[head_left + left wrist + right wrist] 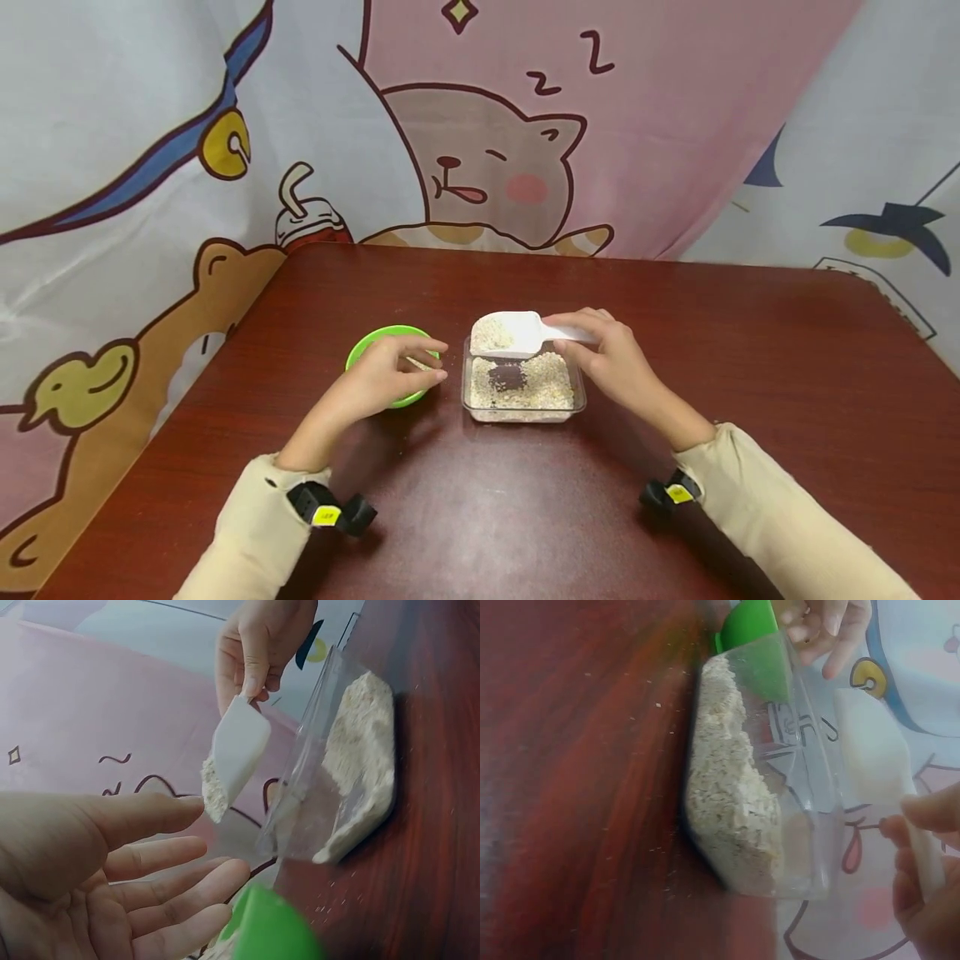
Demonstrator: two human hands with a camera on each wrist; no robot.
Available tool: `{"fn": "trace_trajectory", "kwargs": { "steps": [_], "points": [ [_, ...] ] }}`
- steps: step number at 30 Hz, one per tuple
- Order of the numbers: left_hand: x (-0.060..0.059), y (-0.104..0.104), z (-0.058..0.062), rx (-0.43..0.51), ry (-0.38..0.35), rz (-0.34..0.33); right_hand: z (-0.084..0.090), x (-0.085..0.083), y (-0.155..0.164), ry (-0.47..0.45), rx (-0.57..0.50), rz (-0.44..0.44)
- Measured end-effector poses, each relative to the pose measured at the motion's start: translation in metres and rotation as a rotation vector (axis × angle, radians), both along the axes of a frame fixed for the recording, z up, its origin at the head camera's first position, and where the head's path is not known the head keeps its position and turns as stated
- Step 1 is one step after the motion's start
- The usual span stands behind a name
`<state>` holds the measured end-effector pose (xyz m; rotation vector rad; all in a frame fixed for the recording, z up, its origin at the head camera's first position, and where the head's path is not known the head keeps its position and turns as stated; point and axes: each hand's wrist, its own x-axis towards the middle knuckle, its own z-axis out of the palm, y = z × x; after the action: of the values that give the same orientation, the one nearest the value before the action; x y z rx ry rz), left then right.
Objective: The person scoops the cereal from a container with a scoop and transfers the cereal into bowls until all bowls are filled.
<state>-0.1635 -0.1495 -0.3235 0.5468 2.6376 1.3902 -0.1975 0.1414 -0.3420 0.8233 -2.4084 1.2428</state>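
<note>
A white scoop (512, 332) heaped with oat flakes hovers over the far end of a clear plastic container (522, 410) of oats. My right hand (579, 337) pinches the scoop's handle. To the left stands a green bowl (365, 346) with a little oat in it. My left hand (432, 360) hovers over the bowl's right side, fingers relaxed and holding nothing. In the left wrist view the left hand's fingers (172, 881) spread above the bowl (270, 930), with the scoop (236, 754) beyond them. The right wrist view shows the container (735, 795), the scoop (870, 750) and the bowl (754, 630).
Everything sits on a dark red-brown table (750, 375). A cartoon-print cloth (480, 125) hangs right behind the table's far edge. Small oat crumbs lie scattered on the table beside the container (660, 847).
</note>
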Motion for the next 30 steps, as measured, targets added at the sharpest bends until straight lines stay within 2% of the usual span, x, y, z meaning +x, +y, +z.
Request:
{"fn": "trace_trajectory", "kwargs": {
  "steps": [10,19,25,30],
  "points": [
    [0.002,-0.037,0.009,-0.013,0.03,0.072,0.007,-0.014,-0.015,-0.029,-0.02,0.037],
    [0.004,-0.072,0.011,0.006,0.03,0.113,0.016,-0.026,-0.033,-0.065,0.007,0.108],
    [0.0,-0.093,0.002,-0.02,0.059,0.166,0.022,-0.034,-0.05,-0.068,0.077,0.165],
    [-0.008,-0.105,-0.013,0.009,0.027,0.165,0.025,-0.039,-0.065,-0.082,0.136,0.19]
  ]
}}
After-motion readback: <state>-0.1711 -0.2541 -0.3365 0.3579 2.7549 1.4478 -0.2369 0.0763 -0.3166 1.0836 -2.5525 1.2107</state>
